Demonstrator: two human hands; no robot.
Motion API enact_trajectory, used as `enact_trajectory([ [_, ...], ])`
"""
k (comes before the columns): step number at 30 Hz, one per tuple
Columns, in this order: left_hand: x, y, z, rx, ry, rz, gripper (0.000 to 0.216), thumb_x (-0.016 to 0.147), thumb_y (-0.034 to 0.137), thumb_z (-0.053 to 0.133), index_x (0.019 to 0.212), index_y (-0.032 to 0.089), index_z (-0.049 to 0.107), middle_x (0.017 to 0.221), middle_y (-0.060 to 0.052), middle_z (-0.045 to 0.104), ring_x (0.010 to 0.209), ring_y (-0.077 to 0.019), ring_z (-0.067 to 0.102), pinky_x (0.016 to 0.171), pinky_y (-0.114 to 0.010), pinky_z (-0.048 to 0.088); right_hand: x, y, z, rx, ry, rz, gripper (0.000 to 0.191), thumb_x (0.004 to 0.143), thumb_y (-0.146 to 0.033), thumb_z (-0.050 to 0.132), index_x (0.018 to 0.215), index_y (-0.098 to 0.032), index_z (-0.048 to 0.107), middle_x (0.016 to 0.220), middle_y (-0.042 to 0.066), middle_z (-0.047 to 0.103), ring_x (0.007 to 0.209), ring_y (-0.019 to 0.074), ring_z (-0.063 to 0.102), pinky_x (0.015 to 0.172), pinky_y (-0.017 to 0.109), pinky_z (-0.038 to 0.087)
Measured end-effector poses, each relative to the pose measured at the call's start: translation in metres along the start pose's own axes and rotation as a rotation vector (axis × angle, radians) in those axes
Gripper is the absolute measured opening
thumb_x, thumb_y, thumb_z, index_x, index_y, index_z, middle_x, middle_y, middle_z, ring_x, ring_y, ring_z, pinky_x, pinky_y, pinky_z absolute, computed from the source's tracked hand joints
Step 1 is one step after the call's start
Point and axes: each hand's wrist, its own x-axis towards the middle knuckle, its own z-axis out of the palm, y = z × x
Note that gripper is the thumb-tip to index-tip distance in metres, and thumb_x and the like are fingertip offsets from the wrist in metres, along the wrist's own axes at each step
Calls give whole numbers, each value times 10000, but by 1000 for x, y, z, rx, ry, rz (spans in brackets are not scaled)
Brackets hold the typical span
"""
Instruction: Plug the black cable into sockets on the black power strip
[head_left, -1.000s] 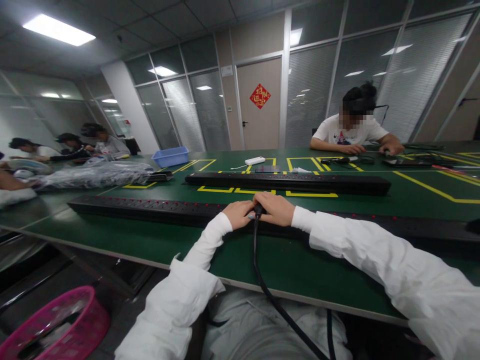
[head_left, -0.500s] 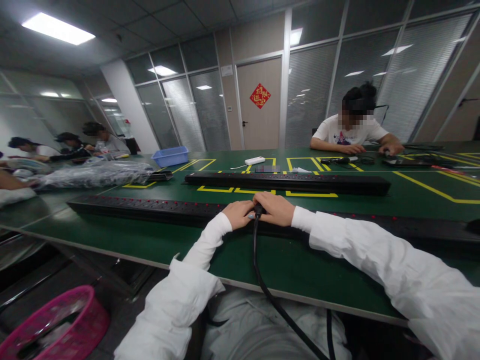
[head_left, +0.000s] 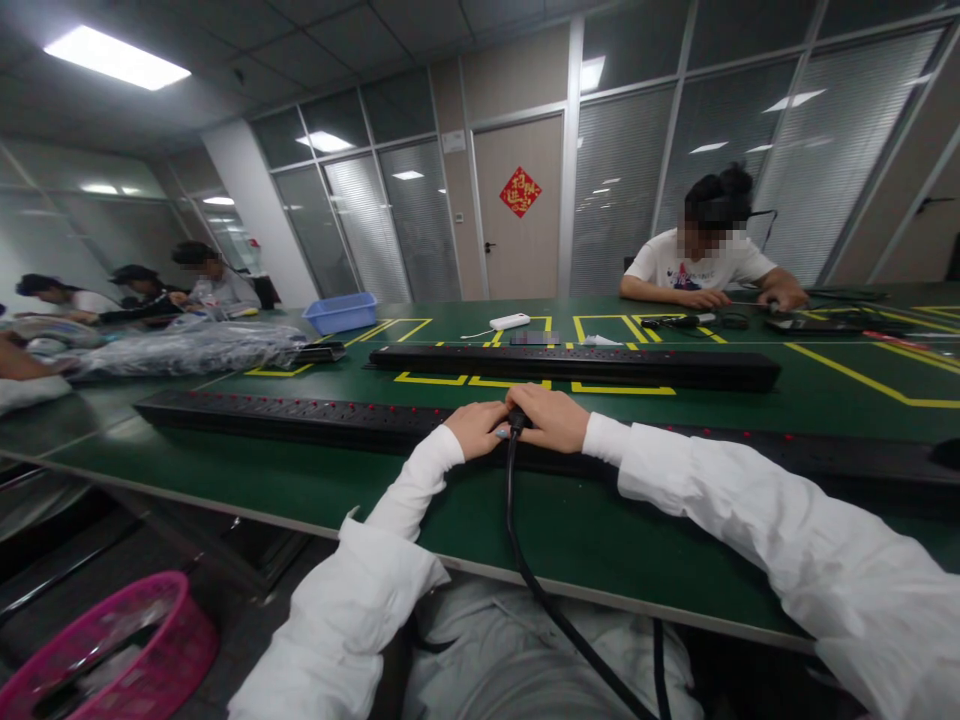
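Note:
Both my hands meet over a long black power strip (head_left: 300, 412) with a row of red-marked sockets, lying across the table in front of me. My left hand (head_left: 478, 428) is closed at the left side of a black plug (head_left: 517, 418), fingers against it. From the other side my right hand (head_left: 551, 418) wraps round the same plug. A thick black cable (head_left: 513, 520) hangs from the plug over the table edge towards my lap. My fingers hide most of the plug and the sockets under it, so how deep it sits cannot be seen.
A second black power strip (head_left: 577, 367) lies behind the first on the green table (head_left: 360, 490). Plastic-wrapped items (head_left: 187, 345) and a blue basket (head_left: 341, 313) stand left. A person (head_left: 701, 250) sits across at the right. A pink basket (head_left: 172, 650) is on the floor.

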Motion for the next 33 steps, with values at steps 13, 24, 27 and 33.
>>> enact_trajectory([
  [13,1,0,0,8,-9,8,279,829,373,296,974,188,446,998,-67,548,935,-229,521,768,-334,412,0,1,1,-2,-5,5,343,783,-481,402,875,-150,409,855,75,494,773,181,451,639,271,353],
  [24,0,-1,0,4,-1,8,297,832,378,296,995,183,450,1039,-70,535,964,-225,507,793,-332,403,0,1,1,14,-5,23,364,783,-491,393,902,-147,405,865,81,500,783,187,458,645,278,356],
  [27,0,-1,0,-1,-7,9,291,832,367,304,996,182,457,1048,-70,531,972,-222,502,801,-330,399,0,0,1,23,-8,43,376,782,-495,393,925,-148,398,876,85,504,801,189,464,652,280,362],
  [33,0,-2,-1,-11,-18,18,315,837,378,288,1024,182,448,1069,-74,523,979,-222,496,799,-328,396,0,-3,-2,22,-27,66,371,786,-485,396,957,-156,390,911,87,510,840,189,472,667,287,366],
])
